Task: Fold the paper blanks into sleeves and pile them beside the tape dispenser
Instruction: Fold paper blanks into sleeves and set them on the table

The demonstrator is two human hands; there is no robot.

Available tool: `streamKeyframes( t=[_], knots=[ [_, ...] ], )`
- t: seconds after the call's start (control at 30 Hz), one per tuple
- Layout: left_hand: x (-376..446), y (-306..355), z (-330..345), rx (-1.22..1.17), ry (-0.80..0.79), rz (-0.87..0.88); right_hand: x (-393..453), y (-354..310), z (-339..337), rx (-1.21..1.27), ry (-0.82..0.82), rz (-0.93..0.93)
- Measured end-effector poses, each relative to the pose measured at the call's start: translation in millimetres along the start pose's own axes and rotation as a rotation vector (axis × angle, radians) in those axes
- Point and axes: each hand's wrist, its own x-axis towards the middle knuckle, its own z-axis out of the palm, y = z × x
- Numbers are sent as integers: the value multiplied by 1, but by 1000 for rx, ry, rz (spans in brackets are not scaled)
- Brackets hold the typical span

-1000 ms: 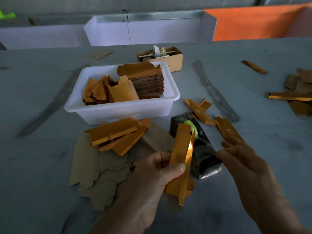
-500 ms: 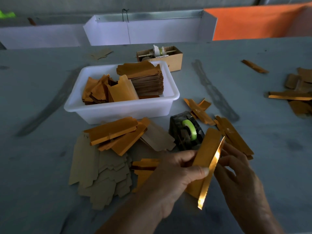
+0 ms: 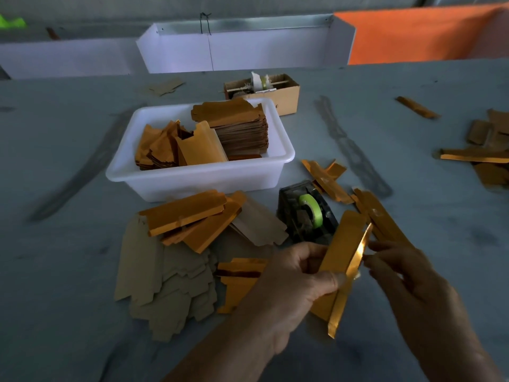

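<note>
I have my left hand gripping a gold paper blank, thumb laid across its face and fingers curled behind, so the strip stands tilted above the tabletop just in front of the tape dispenser. One long edge of the blank is folded up and catches the light. My right hand is at that shiny edge, fingertips touching it in a light pinch; I cannot tell how firmly they close on it.

The tape dispenser is dark, with a green tape roll in it, and sits on the tabletop right of centre. Just to its right lie a few folded gold sleeves, and a couple more gold strips lie behind it. To the left of the dispenser, a loose heap of gold blanks lies on top of plain brown blanks spread flat with their dull sides up. Another gold piece lies on the tabletop just left of my left hand.

Behind these, a white plastic tub holds a neat stack of blanks on its right side and jumbled ones on its left. A small cardboard box stands just behind the tub. More gold pieces are scattered at the far right.
</note>
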Motion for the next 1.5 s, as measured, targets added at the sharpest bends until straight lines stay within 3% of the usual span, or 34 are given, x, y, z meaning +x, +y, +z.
streamKeyframes(
  t=[0.13, 0.27, 0.43, 0.8, 1.03, 1.23, 1.5],
  knots=[
    [-4, 1, -2, -36, 25, 26, -1, -9, -24, 393, -179, 158],
    [-9, 3, -2, -30, 31, 52, 3, -30, -30, 316, -353, 33],
    [-14, 4, -2, -22, 41, 51, 6, -50, -23, 266, -413, -47],
    [-18, 4, -1, 15, 58, 95, 8, -45, -9, -9, -253, 19],
    [-16, -2, 2, 84, 60, 246, 9, -47, -4, -95, -224, 64],
    [-16, -8, 5, 232, 157, 366, 8, -51, 1, -126, -193, 67],
    [-19, -13, -3, 228, 159, 352, 8, -47, 6, 5, -284, 180]
  ],
)
